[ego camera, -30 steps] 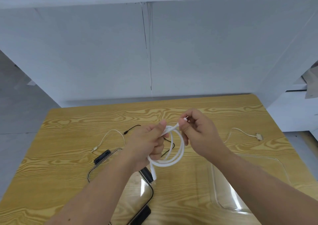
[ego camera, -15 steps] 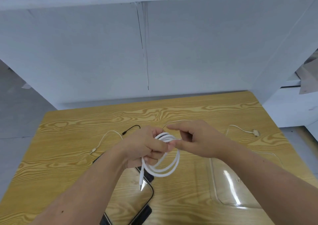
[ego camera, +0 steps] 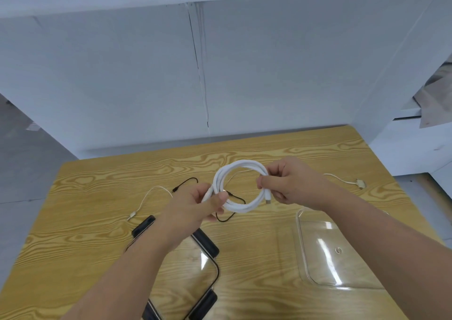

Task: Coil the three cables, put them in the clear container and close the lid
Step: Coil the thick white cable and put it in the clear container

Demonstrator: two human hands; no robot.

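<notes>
A thick white cable (ego camera: 241, 168) is wound into a round coil and held above the table between both hands. My left hand (ego camera: 195, 203) pinches the coil's left side and my right hand (ego camera: 286, 181) grips its right side, with one plug hanging just below the fingers. A thin black cable (ego camera: 188, 181) lies loose on the table under the coil. A thin white cable (ego camera: 151, 192) lies at the left, its far end with a wide plug (ego camera: 359, 184) at the right. The clear container (ego camera: 318, 278) stands open at the front right. Its clear lid with black clips (ego camera: 208, 245) lies front centre, partly under my left forearm.
The wooden table (ego camera: 97, 222) ends at a white wall panel (ego camera: 146, 87) behind. Grey floor shows to the left and white furniture stands to the right of the table.
The coil has been raised and turned from hanging down to facing me as an open ring. My hands have moved apart to its two sides.
</notes>
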